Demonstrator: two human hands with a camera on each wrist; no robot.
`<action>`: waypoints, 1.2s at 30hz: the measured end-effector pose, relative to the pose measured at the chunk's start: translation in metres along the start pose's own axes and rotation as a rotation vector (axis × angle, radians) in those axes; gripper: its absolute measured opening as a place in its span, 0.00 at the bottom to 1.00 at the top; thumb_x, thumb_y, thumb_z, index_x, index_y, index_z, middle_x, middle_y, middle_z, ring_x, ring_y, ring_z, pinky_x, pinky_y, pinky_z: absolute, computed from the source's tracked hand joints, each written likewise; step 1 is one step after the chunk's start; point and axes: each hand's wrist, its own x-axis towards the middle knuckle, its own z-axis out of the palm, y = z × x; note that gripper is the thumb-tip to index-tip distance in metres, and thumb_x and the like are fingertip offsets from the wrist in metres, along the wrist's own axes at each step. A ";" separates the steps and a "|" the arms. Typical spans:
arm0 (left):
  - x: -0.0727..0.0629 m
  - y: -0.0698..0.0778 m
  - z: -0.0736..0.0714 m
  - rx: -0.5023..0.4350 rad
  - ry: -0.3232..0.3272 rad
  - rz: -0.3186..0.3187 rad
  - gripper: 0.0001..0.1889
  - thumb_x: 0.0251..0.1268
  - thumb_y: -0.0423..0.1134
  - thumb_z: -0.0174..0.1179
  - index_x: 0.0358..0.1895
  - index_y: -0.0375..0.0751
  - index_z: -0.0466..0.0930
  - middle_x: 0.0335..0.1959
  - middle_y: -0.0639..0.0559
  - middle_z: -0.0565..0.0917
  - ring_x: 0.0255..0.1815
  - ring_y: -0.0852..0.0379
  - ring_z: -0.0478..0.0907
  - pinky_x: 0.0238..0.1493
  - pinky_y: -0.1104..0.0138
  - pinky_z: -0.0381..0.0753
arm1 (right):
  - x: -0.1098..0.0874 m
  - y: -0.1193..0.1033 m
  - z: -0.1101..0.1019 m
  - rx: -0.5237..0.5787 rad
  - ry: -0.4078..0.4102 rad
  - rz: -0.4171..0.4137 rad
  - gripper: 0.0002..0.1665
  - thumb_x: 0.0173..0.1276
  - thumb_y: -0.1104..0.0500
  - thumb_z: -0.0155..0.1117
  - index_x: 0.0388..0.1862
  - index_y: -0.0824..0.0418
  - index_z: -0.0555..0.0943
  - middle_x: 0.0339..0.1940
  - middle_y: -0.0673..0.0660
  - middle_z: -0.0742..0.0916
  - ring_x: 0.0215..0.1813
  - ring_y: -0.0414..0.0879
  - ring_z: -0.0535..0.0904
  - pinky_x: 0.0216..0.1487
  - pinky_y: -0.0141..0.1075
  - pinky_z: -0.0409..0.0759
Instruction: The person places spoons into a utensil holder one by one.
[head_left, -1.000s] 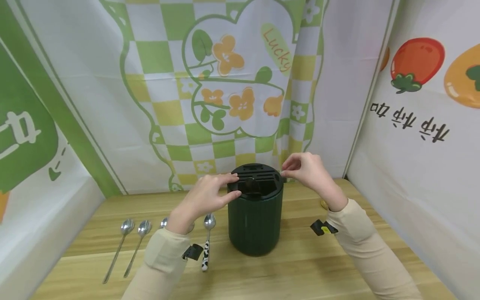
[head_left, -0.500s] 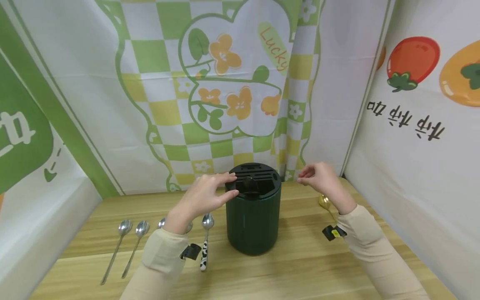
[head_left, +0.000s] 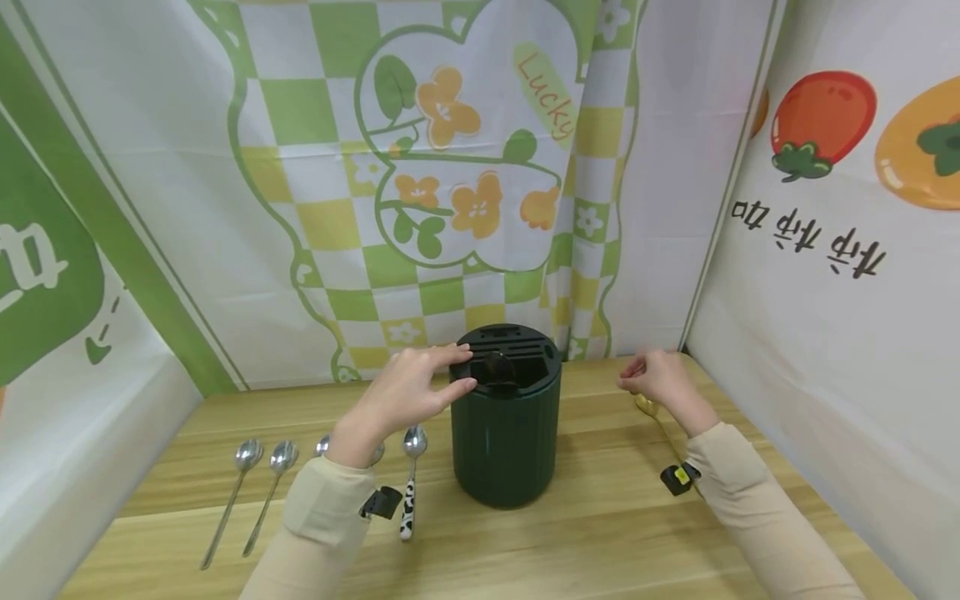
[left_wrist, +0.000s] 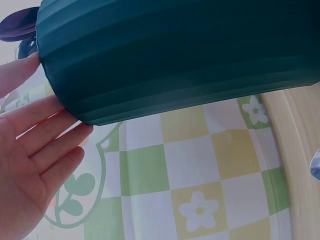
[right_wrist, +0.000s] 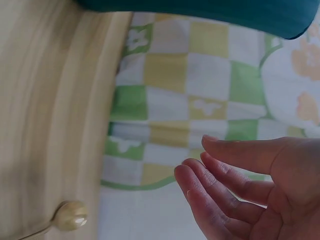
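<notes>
A dark green ribbed utensil holder (head_left: 504, 450) stands upright on the wooden table, topped by a black slotted lid (head_left: 510, 333). My left hand (head_left: 408, 385) touches the left side of its rim, fingers and thumb stretched out. In the left wrist view, the bowl of a dark spoon (left_wrist: 19, 24) shows above the holder's opening. My right hand (head_left: 663, 379) hovers at the right, fingers loosely bent, with nothing between them. Just below it lies a gold spoon (head_left: 647, 406); the right wrist view shows its round bowl (right_wrist: 71, 215), while the sleeve covers part of its handle.
Two silver spoons (head_left: 247, 455) lie at the left. Another silver spoon (head_left: 322, 446) is partly hidden behind my left wrist. A spoon with a cow-print handle (head_left: 408, 500) rests between that wrist and the holder. A checkered cloth (head_left: 330, 225) hangs at the back; a white wall (head_left: 825, 367) borders the right.
My right hand has left the holder's right rim, moving right and down to above the gold spoon. My left hand has stayed at the rim.
</notes>
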 end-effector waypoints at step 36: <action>0.000 -0.001 0.001 0.008 0.008 -0.005 0.25 0.67 0.56 0.54 0.62 0.48 0.75 0.61 0.50 0.78 0.59 0.51 0.77 0.58 0.53 0.76 | 0.003 0.091 0.038 -0.138 -0.034 0.220 0.11 0.48 0.62 0.66 0.25 0.66 0.73 0.24 0.60 0.78 0.27 0.52 0.73 0.25 0.39 0.72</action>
